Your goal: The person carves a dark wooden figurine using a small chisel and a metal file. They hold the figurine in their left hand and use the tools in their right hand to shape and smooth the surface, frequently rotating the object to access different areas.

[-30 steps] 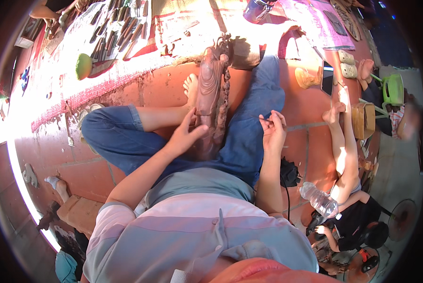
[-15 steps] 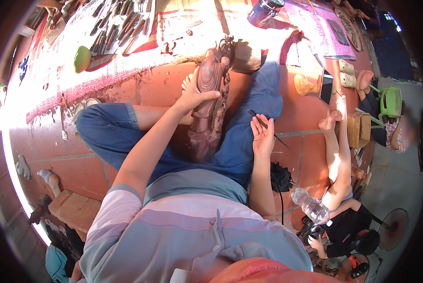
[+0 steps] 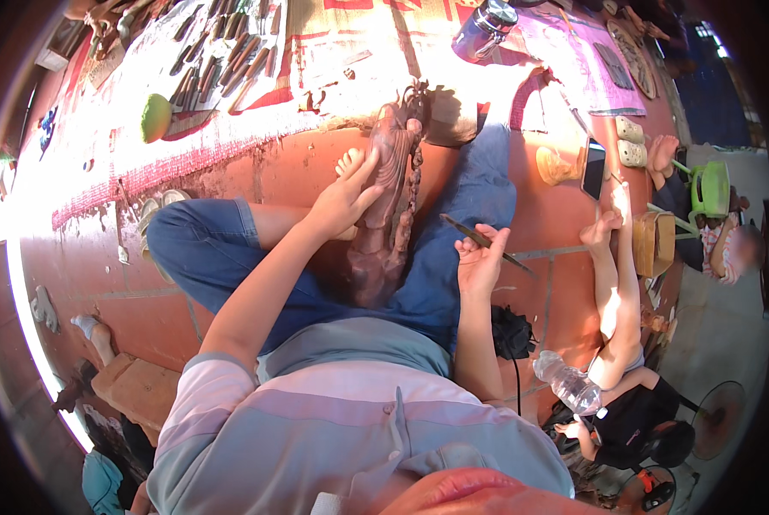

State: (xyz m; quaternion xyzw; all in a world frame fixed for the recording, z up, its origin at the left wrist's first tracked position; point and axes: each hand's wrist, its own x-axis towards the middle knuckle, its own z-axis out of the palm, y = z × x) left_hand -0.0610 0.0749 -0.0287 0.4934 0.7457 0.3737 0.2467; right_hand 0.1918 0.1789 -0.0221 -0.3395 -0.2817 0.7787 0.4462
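1. Left hand (image 3: 346, 202): half a second earlier its thumb crossed the front of the reddish-brown carving (image 3: 393, 189); it now lies flatter along the left flank, fingers extended and touching the surface without encircling it.

2. Right hand (image 3: 480, 262): the fingers grip one slender dark tool (image 3: 465, 228), which now shows more plainly on both sides of the grasp and is held apart from the carving.

3. Meaning of the change, as judged: the left hand appears to steady or feel the piece more lightly, and no cut is being made at this instant.

4. Position: the single carving, a robed figure, lies lengthwise between the bent left leg (image 3: 204, 232) and the right leg (image 3: 479, 176), its upper end beside one wooden block (image 3: 453, 116).

5. Count, right side: two pale clogs (image 3: 630, 130), one phone (image 3: 594, 169), one clear bottle (image 3: 569, 384).

6. Count, ahead: one dark blue flask (image 3: 485, 30), one green rounded fruit (image 3: 154, 118), and more than a dozen handled tools (image 3: 245, 73); overlap and glare prevent an exact figure.
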